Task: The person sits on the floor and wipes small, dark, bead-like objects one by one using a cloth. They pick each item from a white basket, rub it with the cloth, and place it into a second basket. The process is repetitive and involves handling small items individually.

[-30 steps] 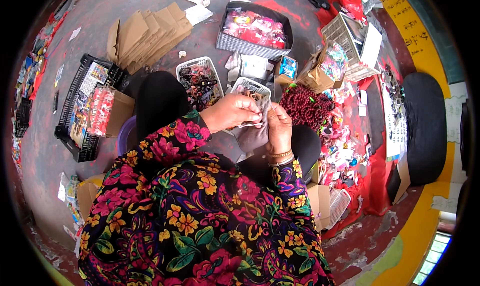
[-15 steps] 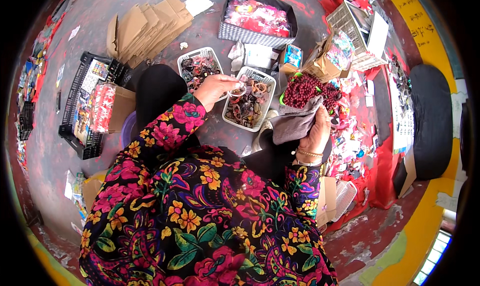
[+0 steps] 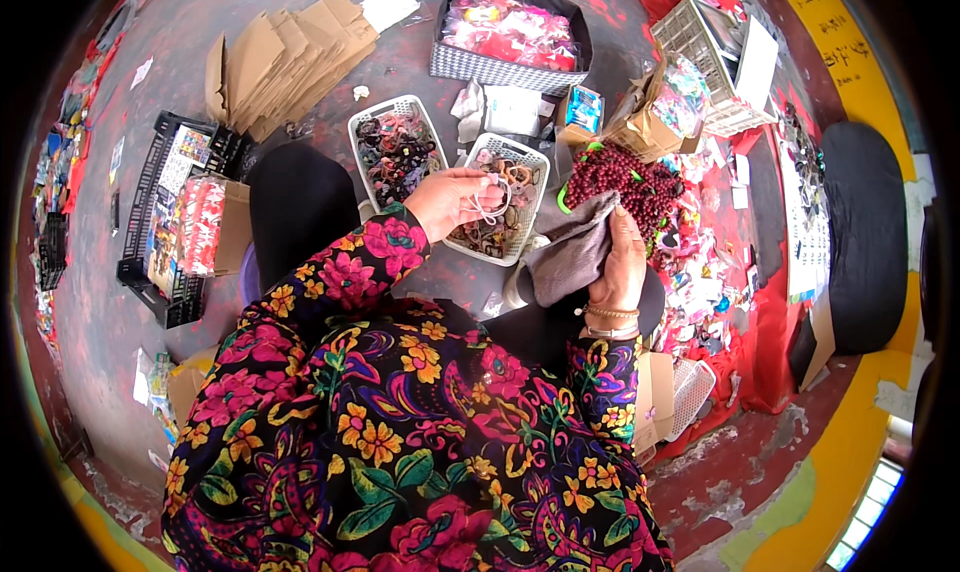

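Fisheye view from the head, down over the near floral top (image 3: 420,452) toward fingers (image 3: 625,242) and floor (image 3: 95,312).

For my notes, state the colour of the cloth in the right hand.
The cloth is greyish brown, clearest in the head view.

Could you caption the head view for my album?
Left hand holds a white looped band, right hand a greyish cloth, near a white basket.

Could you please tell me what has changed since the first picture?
The right hand has moved rightward, drawing the grey cloth away from the left hand, which holds a white loop. The hands, close together then, are now apart. The checked bin and dark red beads stayed put.
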`<state>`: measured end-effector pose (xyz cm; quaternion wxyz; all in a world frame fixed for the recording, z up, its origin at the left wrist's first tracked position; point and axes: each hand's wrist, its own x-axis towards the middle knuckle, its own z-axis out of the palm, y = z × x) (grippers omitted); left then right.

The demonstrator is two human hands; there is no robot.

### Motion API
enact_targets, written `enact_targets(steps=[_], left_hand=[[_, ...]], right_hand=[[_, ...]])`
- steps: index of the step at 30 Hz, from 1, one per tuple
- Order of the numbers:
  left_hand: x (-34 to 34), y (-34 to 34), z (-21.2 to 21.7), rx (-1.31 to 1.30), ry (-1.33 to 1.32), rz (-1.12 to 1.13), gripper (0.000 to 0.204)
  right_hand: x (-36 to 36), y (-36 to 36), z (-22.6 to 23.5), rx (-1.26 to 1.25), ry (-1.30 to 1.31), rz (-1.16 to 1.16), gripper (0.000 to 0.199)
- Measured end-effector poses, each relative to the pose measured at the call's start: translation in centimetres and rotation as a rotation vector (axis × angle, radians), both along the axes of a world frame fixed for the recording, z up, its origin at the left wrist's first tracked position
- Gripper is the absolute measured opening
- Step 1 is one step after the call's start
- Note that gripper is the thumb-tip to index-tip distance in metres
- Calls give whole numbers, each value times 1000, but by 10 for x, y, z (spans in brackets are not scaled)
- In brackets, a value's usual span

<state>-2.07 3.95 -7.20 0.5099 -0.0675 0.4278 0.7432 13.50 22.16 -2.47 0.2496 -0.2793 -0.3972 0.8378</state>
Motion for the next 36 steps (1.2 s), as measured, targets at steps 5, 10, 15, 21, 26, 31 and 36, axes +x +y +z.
enact_targets(steps=[5, 10, 15, 21, 26, 31, 36], left_hand=[[3, 3, 15, 120, 7, 108, 17], [17, 10, 30, 175, 114, 151, 16], [28, 13, 49, 212, 239, 117, 15], [39, 13, 59, 278, 320, 3, 13], [43, 13, 55, 377, 325, -41, 11], [43, 12, 66, 201, 445, -114, 12], [33, 12, 58, 121, 564, -226, 11]], right_hand=[[-6, -13, 6, 48, -23, 86, 19], [-13, -20, 18, -160, -41, 118, 27], [-18, -13, 3, -341, 117, 252, 29], [-21, -30, 10, -119, 92, 428, 19], [-19, -32, 5, 120, 69, 325, 13], [-16, -32, 1, 368, -8, 309, 14], [-17, -35, 7, 1024, -51, 308, 18]])
